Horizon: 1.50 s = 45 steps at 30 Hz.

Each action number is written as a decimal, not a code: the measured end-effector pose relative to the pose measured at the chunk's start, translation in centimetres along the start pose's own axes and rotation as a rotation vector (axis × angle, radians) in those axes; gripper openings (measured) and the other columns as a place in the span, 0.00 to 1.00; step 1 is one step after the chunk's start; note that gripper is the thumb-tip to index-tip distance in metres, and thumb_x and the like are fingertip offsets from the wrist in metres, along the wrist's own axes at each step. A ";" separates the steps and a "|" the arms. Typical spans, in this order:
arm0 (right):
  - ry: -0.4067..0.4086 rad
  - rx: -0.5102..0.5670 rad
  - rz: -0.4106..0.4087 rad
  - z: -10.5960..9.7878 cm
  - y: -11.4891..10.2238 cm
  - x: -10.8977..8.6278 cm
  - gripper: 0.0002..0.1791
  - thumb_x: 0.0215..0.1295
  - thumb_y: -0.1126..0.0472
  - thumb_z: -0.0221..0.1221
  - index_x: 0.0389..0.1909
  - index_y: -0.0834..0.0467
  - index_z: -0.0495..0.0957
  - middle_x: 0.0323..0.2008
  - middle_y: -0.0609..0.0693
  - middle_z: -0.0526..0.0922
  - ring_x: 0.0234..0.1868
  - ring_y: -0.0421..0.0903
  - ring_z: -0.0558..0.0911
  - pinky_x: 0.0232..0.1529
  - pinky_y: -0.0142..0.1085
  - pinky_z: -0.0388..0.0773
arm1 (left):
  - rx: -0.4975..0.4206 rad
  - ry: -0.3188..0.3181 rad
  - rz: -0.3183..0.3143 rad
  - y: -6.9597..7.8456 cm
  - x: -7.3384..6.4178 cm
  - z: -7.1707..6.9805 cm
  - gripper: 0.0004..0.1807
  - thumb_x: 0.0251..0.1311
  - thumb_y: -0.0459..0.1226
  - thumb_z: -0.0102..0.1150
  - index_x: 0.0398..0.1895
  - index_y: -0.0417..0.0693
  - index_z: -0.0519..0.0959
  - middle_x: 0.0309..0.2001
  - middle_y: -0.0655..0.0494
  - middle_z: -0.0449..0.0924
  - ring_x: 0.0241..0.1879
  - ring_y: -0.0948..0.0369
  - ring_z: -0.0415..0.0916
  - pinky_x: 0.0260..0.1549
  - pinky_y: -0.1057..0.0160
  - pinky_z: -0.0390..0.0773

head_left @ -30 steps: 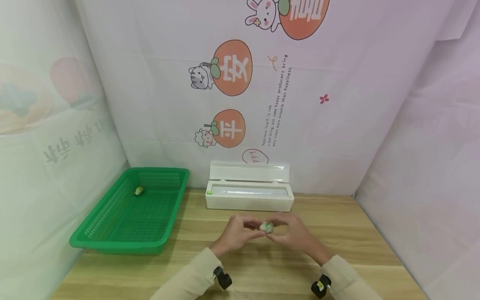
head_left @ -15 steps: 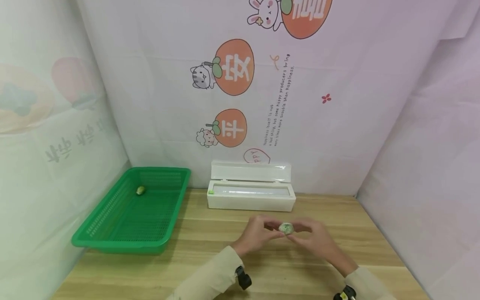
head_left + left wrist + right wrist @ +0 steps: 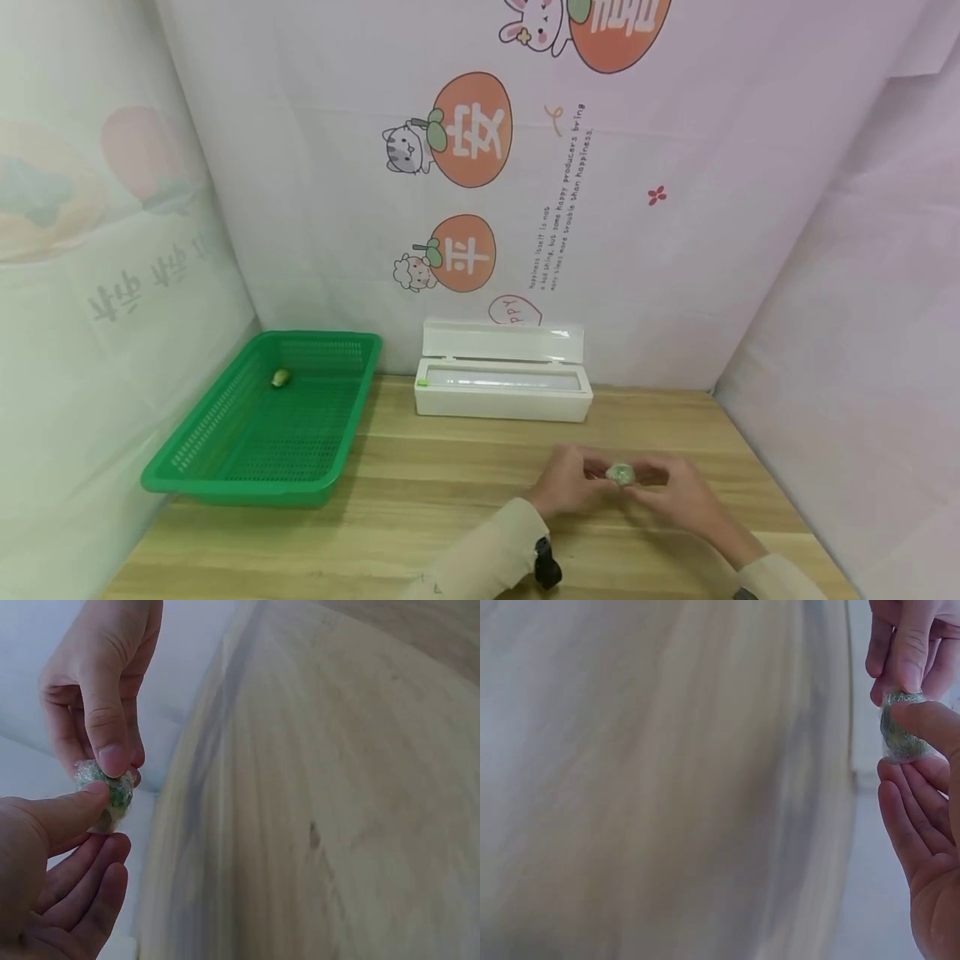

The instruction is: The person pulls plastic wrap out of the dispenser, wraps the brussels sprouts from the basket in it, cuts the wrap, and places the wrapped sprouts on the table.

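Observation:
A small green vegetable (image 3: pixel 620 474) wrapped in clear, crinkled plastic film is held between both hands above the right part of the table. My left hand (image 3: pixel 567 481) pinches its left side between thumb and fingers. From the right, my right hand (image 3: pixel 678 493) pinches it the same way. In the left wrist view the wrapped vegetable (image 3: pixel 112 793) has both thumbs pressed on its near side. The right wrist view gives its green surface (image 3: pixel 900 735) under shiny film, partly covered by a thumb.
A green plastic basket (image 3: pixel 341 450) stands on the left of the wooden table (image 3: pixel 420 517), with one small yellow-green vegetable (image 3: pixel 281 377) in its far corner. Against the back cloth wall sits a white cling film dispenser (image 3: pixel 502 406), its lid raised.
Both hands have moved right and slightly toward the near edge, carrying the wrapped vegetable between them. Basket and dispenser have stayed in place.

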State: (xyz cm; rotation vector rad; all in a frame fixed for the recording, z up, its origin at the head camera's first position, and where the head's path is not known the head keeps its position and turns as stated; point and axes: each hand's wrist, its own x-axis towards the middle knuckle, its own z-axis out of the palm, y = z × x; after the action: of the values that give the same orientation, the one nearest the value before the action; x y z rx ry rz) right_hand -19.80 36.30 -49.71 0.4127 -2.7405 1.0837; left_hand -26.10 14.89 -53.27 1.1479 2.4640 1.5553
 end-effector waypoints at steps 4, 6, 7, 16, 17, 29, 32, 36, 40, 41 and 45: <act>-0.030 -0.015 0.030 -0.6 1.4 -0.6 0.19 0.60 0.58 0.76 0.49 0.62 0.86 0.46 0.57 0.91 0.43 0.44 0.91 0.46 0.34 0.89 | 0.053 -0.026 -0.013 0.2 0.9 1.7 0.08 0.61 0.36 0.76 0.42 0.46 0.91 0.38 0.60 0.93 0.31 0.82 0.79 0.34 0.83 0.78; -0.043 -0.025 0.032 -0.8 2.0 -0.9 0.20 0.59 0.58 0.76 0.50 0.63 0.86 0.46 0.57 0.91 0.42 0.42 0.90 0.45 0.33 0.89 | 0.092 -0.034 -0.021 0.3 1.1 2.3 0.07 0.60 0.37 0.77 0.41 0.46 0.91 0.37 0.61 0.93 0.30 0.83 0.78 0.32 0.84 0.77; -0.046 -0.024 0.029 -0.9 2.2 -1.0 0.20 0.59 0.59 0.77 0.49 0.63 0.86 0.45 0.58 0.91 0.42 0.41 0.90 0.45 0.33 0.89 | 0.109 -0.037 -0.022 0.4 1.2 2.6 0.07 0.60 0.36 0.77 0.40 0.46 0.91 0.37 0.61 0.93 0.29 0.83 0.78 0.32 0.84 0.76; -0.090 0.014 0.039 -0.9 4.5 -1.9 0.19 0.59 0.60 0.77 0.47 0.65 0.86 0.43 0.58 0.92 0.39 0.36 0.89 0.41 0.29 0.88 | 0.196 -0.075 -0.078 1.1 1.7 4.6 0.06 0.58 0.36 0.78 0.38 0.49 0.91 0.33 0.64 0.92 0.27 0.82 0.76 0.29 0.84 0.74; -0.092 0.019 0.036 -0.9 4.6 -1.9 0.19 0.59 0.60 0.77 0.48 0.65 0.86 0.43 0.58 0.92 0.39 0.37 0.89 0.41 0.29 0.88 | 0.203 -0.081 -0.082 1.1 1.8 4.7 0.06 0.59 0.36 0.78 0.38 0.49 0.91 0.33 0.64 0.92 0.27 0.81 0.76 0.29 0.84 0.74; -0.095 0.004 -0.040 -1.2 5.1 -1.8 0.19 0.61 0.58 0.76 0.48 0.65 0.86 0.42 0.57 0.91 0.39 0.33 0.87 0.40 0.29 0.88 | 0.287 -0.150 0.021 0.8 1.9 4.0 0.05 0.61 0.38 0.76 0.37 0.49 0.90 0.33 0.65 0.91 0.25 0.82 0.73 0.27 0.85 0.72; -0.111 -0.022 -0.028 -1.1 4.8 -1.7 0.22 0.60 0.56 0.77 0.48 0.65 0.86 0.42 0.56 0.91 0.40 0.36 0.89 0.41 0.31 0.89 | 0.334 -0.178 0.047 0.4 1.8 2.9 0.08 0.60 0.41 0.75 0.37 0.47 0.88 0.33 0.62 0.91 0.26 0.78 0.74 0.28 0.82 0.73; -0.095 -0.145 -0.001 -1.5 3.6 -1.6 0.28 0.56 0.48 0.78 0.50 0.64 0.86 0.45 0.58 0.91 0.44 0.48 0.91 0.47 0.41 0.90 | 0.452 -0.196 0.055 0.4 1.3 0.1 0.16 0.62 0.43 0.73 0.50 0.46 0.88 0.46 0.58 0.91 0.41 0.71 0.84 0.42 0.78 0.81; -0.069 -0.217 0.014 -2.1 2.3 -1.0 0.33 0.56 0.45 0.78 0.53 0.65 0.85 0.50 0.61 0.90 0.48 0.57 0.90 0.50 0.50 0.89 | 0.534 -0.210 0.058 1.1 0.4 -3.9 0.21 0.64 0.41 0.71 0.58 0.44 0.85 0.56 0.53 0.89 0.55 0.63 0.86 0.54 0.71 0.83; -0.062 -0.224 0.001 -2.3 2.0 -0.7 0.33 0.57 0.46 0.78 0.53 0.66 0.85 0.50 0.62 0.90 0.48 0.58 0.90 0.50 0.51 0.89 | 0.550 -0.211 0.050 1.2 0.1 -5.0 0.21 0.64 0.41 0.71 0.59 0.44 0.85 0.57 0.53 0.89 0.56 0.61 0.86 0.55 0.70 0.83; -0.035 -0.296 -0.076 -2.9 0.9 1.1 0.30 0.58 0.49 0.77 0.54 0.65 0.85 0.49 0.60 0.90 0.48 0.57 0.89 0.49 0.53 0.89 | 0.600 -0.195 0.022 1.6 -1.1 -9.3 0.22 0.65 0.39 0.71 0.61 0.42 0.84 0.60 0.51 0.87 0.61 0.57 0.84 0.61 0.66 0.82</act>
State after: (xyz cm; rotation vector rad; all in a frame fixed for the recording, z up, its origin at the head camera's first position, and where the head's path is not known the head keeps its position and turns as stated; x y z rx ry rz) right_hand -21.01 38.71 -47.97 0.4886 -2.8284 0.6437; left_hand -27.85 7.44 -47.72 1.3032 2.8573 0.6579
